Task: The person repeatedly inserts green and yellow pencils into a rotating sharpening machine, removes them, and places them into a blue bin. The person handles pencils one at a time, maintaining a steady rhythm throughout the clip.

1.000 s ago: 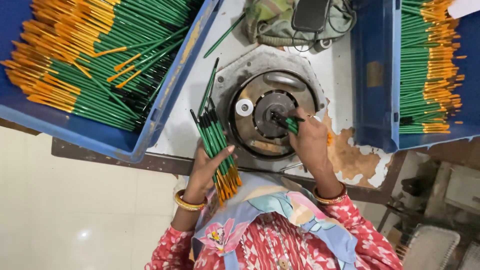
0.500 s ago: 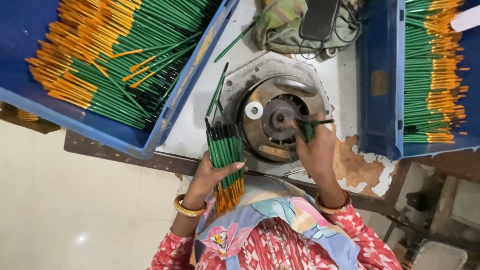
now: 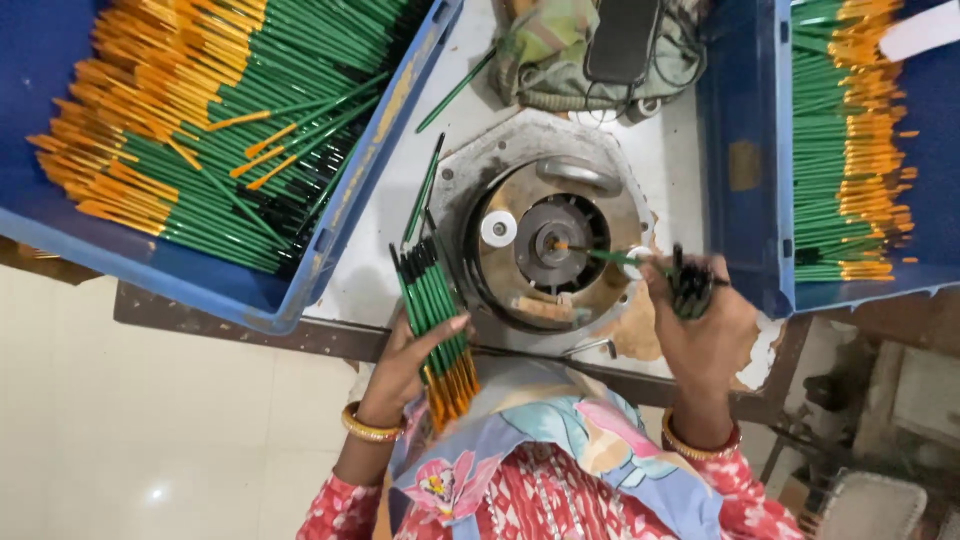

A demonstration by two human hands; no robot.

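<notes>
Green brush [image 3: 612,257] pinched in my right hand [image 3: 700,320] at centre right lies nearly level, tip pointing left into the round grey machine [image 3: 555,245] at frame centre, while my left hand [image 3: 405,365] grips a slanted brush bundle [image 3: 435,320] on the white bench [image 3: 380,270].

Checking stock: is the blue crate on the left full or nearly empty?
Well stocked: the blue crate holds a deep pile of green-and-orange brushes.
</notes>
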